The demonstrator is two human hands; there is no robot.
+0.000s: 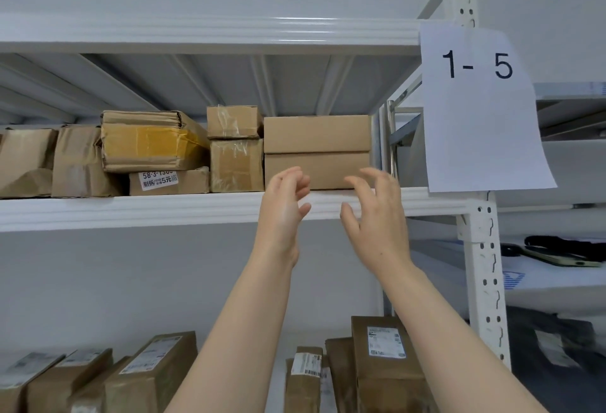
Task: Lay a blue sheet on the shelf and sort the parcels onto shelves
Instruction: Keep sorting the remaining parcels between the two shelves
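Both hands are open and hold nothing: the left hand (284, 202) and right hand (372, 212) hang at the centre of the frame with fingers spread and curled, just in front of the shelf edge (164, 211). Directly behind them sit two flat stacked boxes (316, 151), flush against the taped cartons (236, 150) to their left. More parcels (380, 363) stand along the bottom of the frame. No blue sheet is visible anywhere. The top box looks the likeliest to slide if only the lower one is grasped, and a sideways nudge could shove the neighbouring stack.
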